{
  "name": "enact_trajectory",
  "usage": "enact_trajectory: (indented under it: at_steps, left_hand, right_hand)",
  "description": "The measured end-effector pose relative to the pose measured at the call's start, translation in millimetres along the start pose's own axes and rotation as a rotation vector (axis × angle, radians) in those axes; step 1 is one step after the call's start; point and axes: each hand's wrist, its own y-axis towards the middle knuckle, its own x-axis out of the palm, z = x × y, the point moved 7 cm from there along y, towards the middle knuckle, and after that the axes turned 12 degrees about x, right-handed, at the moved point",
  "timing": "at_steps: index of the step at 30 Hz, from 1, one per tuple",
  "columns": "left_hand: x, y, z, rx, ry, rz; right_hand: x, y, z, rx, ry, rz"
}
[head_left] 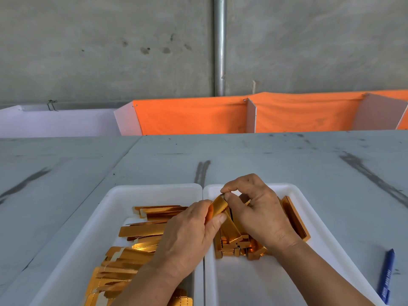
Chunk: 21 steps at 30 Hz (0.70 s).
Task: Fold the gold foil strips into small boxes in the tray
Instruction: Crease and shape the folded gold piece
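From the head camera, two white plastic trays sit side by side, touching, on a scuffed grey desk (265,155). The left tray (154,187) holds a loose heap of flat gold foil strips (141,231), lying mostly crosswise and overlapping. The right tray (242,281) holds a cluster of folded gold boxes (239,246) towards its far half, and one long folded box (295,217) lies lengthwise beside its right wall. Above the seam between the trays, both hands work on one gold foil strip (228,217), which is partly folded and tilted, its upper end raised away from the person. The left hand (187,235) reaches in over the left tray and pinches the strip's left edge between thumb and curled fingers. The right hand (258,215) is over the right tray, thumb and forefinger closed narrowly on the strip's upper end, the other fingers curled below. A blue pen (386,274) lies on the desk just right of the right tray. Beyond the desk's far edge hangs orange cloth (194,115) between white divider panels (251,115). Behind it, a metal pipe (220,45) runs up a concrete wall (88,40).
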Motion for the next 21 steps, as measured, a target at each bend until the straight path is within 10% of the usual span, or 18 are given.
enact_trajectory:
  at_steps: [21]
  left_hand:
    - [-2.5, -1.0, -2.9, -0.006, 0.002, 0.066]
  right_hand:
    - [7.8, -1.8, 8.0, 0.149, 0.211, -0.152]
